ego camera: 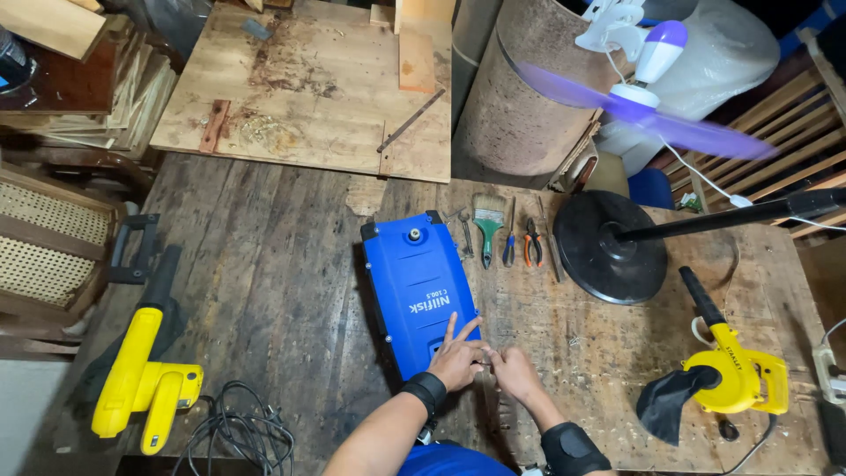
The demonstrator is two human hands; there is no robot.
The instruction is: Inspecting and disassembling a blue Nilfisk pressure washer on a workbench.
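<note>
Item 1: blue machine housing, rectangular, lying flat on the worn wooden desk, near its middle, long axis running away from the person; a brass fitting sits at its far end.

Item 2: left hand, black wrist band, resting on the near right corner of the housing, index and middle fingers spread and stretched out over the blue surface.

Item 3: right hand, black wrist band, just beside the left hand, fingertips drawn together toward the left hand's thumb as if pinching something small; what it pinches cannot be told.

Item 4: row of hand tools beyond the housing's far right corner: wrench, green-handled paintbrush, blue-handled screwdriver, orange-handled pliers.

Item 5: black round fan base with its pole tilted to the right, purple blades blurred above.

Item 6: yellow blower with black dust bag, on the right of the desk, well apart from the hands.

Item 7: second yellow blower on the left of the desk, with a coiled black cable just beside it.

Item 8: plywood board at the far edge of the desk, stained and strewn with shavings.

Item 9: cane-backed chair at the left.
</note>
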